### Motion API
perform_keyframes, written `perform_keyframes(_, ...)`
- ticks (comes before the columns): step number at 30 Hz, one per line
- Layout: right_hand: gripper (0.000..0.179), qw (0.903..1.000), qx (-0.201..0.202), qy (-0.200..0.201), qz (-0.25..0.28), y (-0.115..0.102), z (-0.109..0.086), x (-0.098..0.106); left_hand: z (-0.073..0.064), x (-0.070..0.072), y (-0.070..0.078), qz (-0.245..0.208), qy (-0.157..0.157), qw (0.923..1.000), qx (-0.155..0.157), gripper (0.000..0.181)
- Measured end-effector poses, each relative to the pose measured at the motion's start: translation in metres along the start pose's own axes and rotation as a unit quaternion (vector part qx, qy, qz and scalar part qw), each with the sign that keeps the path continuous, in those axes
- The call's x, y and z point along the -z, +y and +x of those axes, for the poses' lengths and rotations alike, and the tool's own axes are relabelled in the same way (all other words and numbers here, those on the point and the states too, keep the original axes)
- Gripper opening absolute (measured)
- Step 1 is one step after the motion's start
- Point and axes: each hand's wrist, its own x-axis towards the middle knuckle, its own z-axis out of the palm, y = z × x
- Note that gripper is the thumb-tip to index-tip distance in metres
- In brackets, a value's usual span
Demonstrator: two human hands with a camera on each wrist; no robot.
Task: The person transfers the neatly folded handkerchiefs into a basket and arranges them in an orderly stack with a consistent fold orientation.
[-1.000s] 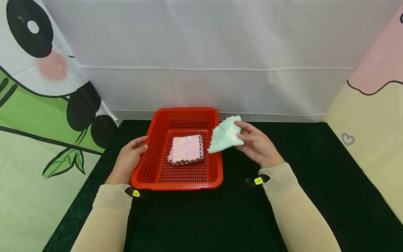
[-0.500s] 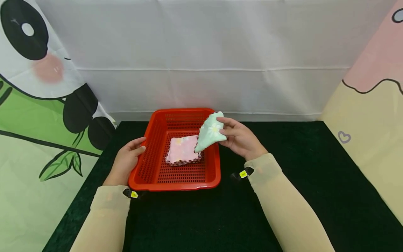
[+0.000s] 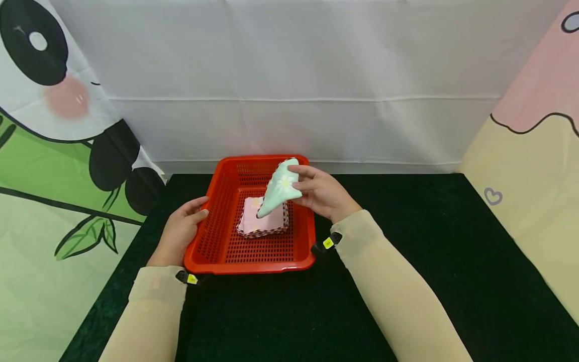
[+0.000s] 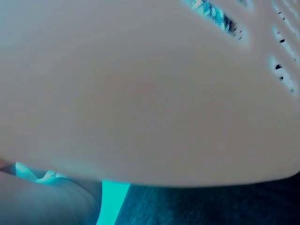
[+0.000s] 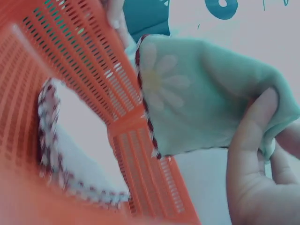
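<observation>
My right hand (image 3: 323, 196) pinches a folded mint-green cloth (image 3: 279, 187) with a white daisy on it. The cloth hangs tilted above the red plastic basket (image 3: 253, 268), its lower corner overlapping the pink cloths in the head view. In the right wrist view, thumb and fingers grip one end of the green cloth (image 5: 197, 103), and its checkered edging faces the basket. Inside the basket lies a small stack of folded pink cloths (image 3: 255, 221) with checkered trim. My left hand (image 3: 177, 234) holds the basket's left rim. The basket wall (image 4: 150, 103) fills most of the left wrist view.
A dark green cloth (image 3: 407, 261) covers the table under the basket. Behind it hangs a white sheet (image 3: 316, 80). Printed cartoon backdrops stand at the left (image 3: 40, 211) and right (image 3: 534, 201).
My right hand has carried the green cloth leftward, from beside the basket's right rim to over the pink stack. The left hand stays on the rim; the view has shifted slightly.
</observation>
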Motion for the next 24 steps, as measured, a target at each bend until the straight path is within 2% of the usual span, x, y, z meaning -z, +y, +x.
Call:
perform_keyframes(13, 0.046, 0.9997, -0.019, 0.011, -0.013, 0.003, 0.023, -0.033, 0.002, 0.001, -0.002, -0.003, -0.005, 1.0, 0.0, 0.052)
perform_keyframes(20, 0.043, 0.9989, -0.032, 0.014, -0.032, 0.01, 0.04, -0.043, 0.003, 0.002, -0.001, 0.013, 0.004, 0.9998, -0.013, 0.05)
perform_keyframes(24, 0.041, 0.9979, -0.044, 0.029, -0.037, 0.016, 0.05, -0.044, 0.004, 0.001, 0.0, -0.001, -0.003, 1.0, -0.006, 0.051)
